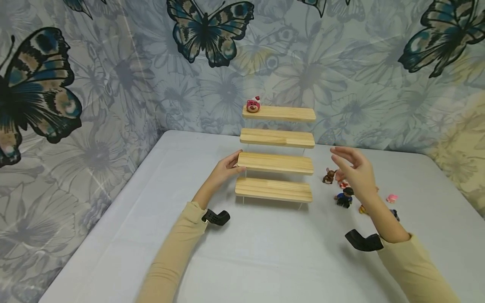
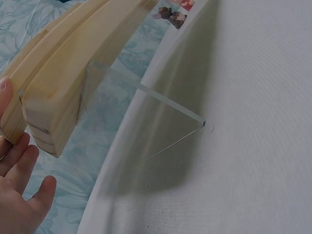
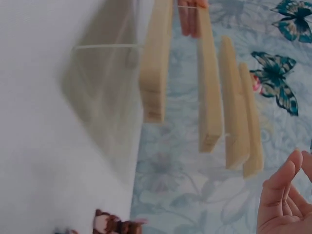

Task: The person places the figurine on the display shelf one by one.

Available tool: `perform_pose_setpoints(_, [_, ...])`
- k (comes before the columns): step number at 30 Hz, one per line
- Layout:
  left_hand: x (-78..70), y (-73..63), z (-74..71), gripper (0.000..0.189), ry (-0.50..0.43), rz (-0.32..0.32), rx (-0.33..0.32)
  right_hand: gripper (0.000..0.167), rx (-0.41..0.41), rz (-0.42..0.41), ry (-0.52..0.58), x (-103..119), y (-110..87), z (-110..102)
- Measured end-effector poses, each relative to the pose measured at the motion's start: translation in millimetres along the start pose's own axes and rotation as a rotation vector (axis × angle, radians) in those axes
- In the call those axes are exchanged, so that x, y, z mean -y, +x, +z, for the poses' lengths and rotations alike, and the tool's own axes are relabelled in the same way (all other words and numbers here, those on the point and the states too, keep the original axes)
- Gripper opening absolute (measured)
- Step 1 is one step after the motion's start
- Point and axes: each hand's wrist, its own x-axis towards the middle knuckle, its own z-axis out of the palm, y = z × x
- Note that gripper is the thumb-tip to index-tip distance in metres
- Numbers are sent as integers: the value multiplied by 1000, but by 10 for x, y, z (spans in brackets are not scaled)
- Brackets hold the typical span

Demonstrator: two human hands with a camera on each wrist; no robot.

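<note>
A four-tier wooden display stand (image 1: 275, 163) with clear supports stands on the white table. My left hand (image 1: 227, 166) holds the left end of its second-lowest shelf, thumb toward the front; in the left wrist view the left hand's fingers (image 2: 22, 168) lie about the shelf ends. On the top tier's left end sits a pink bear figurine (image 1: 253, 104) with a red and white hat. Raised right of the stand, my right hand (image 1: 356, 172) has loosely bent fingers and nothing visible in it. Below it are a brown mouse-like figurine (image 1: 329, 176) and a dark-capped figurine (image 1: 344, 198).
More small figurines lie at the right, among them a pink one (image 1: 392, 198) and a yellow one (image 1: 363, 209), partly hidden by my right arm. Butterfly-patterned cloth (image 1: 227, 88) hangs behind the table (image 1: 265, 252). Each wrist carries a black camera mount (image 1: 363, 241).
</note>
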Motion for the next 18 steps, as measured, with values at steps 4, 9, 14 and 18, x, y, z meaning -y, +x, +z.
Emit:
perform_pose_setpoints(4, [130, 58, -26, 67, 0, -4, -18, 39, 1, 42, 71, 137, -122, -49])
perform_pose_setpoints(9, [238, 100, -63, 68, 12, -1, -45, 43, -35, 123, -3, -132, -185, -149])
perform_pose_setpoints(14, [230, 93, -80, 67, 8, 1, -37, 45, -50, 157, 8, -120, -345, -144])
perform_pose_setpoints(18, [135, 64, -51, 67, -6, -7, -14, 49, -63, 168, 102, -71, -448, -179])
